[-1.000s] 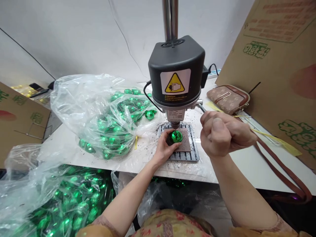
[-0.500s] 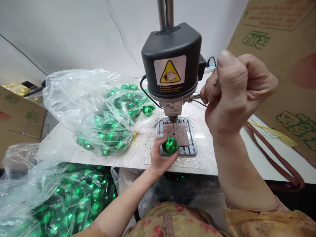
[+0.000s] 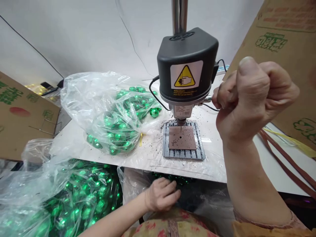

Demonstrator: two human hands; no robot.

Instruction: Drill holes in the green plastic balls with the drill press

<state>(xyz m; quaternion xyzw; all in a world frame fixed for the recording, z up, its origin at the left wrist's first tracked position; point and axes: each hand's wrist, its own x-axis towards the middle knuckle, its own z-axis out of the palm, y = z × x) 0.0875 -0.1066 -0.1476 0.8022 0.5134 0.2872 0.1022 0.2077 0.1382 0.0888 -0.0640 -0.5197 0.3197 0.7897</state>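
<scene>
My right hand (image 3: 256, 95) is closed around the lever (image 3: 209, 98) at the side of a small bench drill press (image 3: 187, 62). Below the drill head, a brown square board (image 3: 187, 141) with a dark hole lies on the slotted metal base (image 3: 200, 154), dark shavings scattered over it. Just beyond the table's front edge, my left hand (image 3: 164, 194) is low, palm down, with curled fingers. Whatever those fingers hold, if anything, is hidden. Shiny green pieces (image 3: 182, 179) show under the table edge near it.
A clear plastic bag (image 3: 91, 95) of green baubles lies left on the white table (image 3: 148, 161); one loose bauble (image 3: 154, 112) is beside it. Another bag of green baubles (image 3: 84, 200) is at lower left. Cardboard boxes (image 3: 278, 69) stand on both sides; brown straps (image 3: 283, 154) lie right.
My left hand has moved from the drill base down past the table's front edge; the green bauble it held is out of sight. My right hand stays on the lever. The view has shifted.
</scene>
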